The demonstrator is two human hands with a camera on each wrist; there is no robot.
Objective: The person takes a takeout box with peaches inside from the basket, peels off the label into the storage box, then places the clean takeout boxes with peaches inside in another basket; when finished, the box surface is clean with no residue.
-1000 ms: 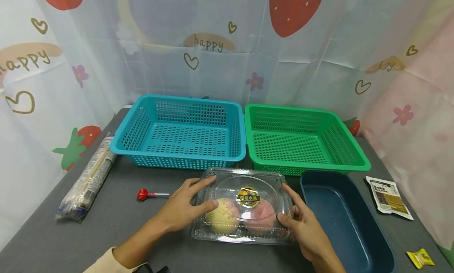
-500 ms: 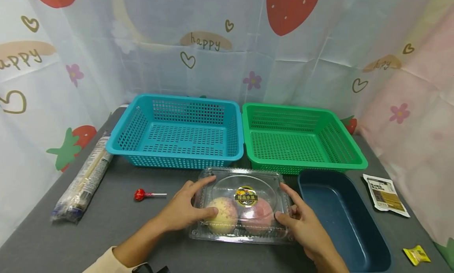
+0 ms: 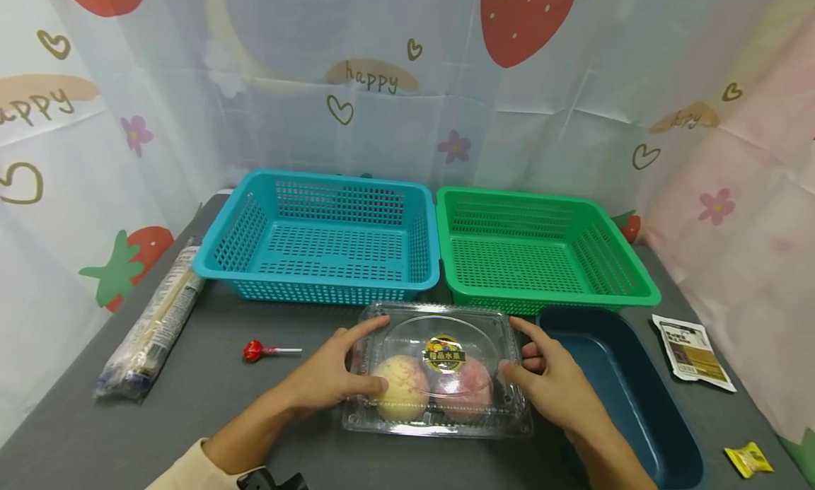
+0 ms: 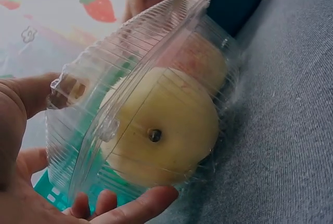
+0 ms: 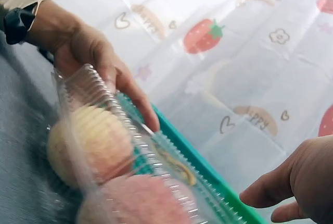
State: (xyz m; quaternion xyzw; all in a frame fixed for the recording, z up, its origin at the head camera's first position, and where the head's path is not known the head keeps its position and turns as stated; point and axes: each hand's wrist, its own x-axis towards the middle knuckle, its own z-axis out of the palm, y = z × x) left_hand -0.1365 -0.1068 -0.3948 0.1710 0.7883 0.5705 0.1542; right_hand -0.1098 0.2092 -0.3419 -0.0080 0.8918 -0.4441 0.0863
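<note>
A clear plastic clamshell box (image 3: 439,405) lies on the grey table in front of the baskets. It holds a yellowish fruit (image 3: 400,387) and a pink fruit (image 3: 465,387) under a round label. My left hand (image 3: 372,354) grips its left end, forefinger on the lid and thumb at the front. In the left wrist view the thumb (image 4: 140,206) curls under the box (image 4: 151,109). My right hand (image 3: 517,347) sits at the box's right end with relaxed fingers. In the right wrist view its fingers (image 5: 291,182) stand apart from the box (image 5: 119,166).
A blue basket (image 3: 318,292) and a green basket (image 3: 547,302) stand side by side behind the box. A dark blue tray (image 3: 611,319) lies at the right. A lollipop (image 3: 255,350), a long packet (image 3: 155,320), a sachet (image 3: 690,352) and a yellow sweet (image 3: 751,459) lie around.
My right hand has let go of the box's right end and drawn slightly up and away. The left hand keeps its grip and the box has hardly moved.
</note>
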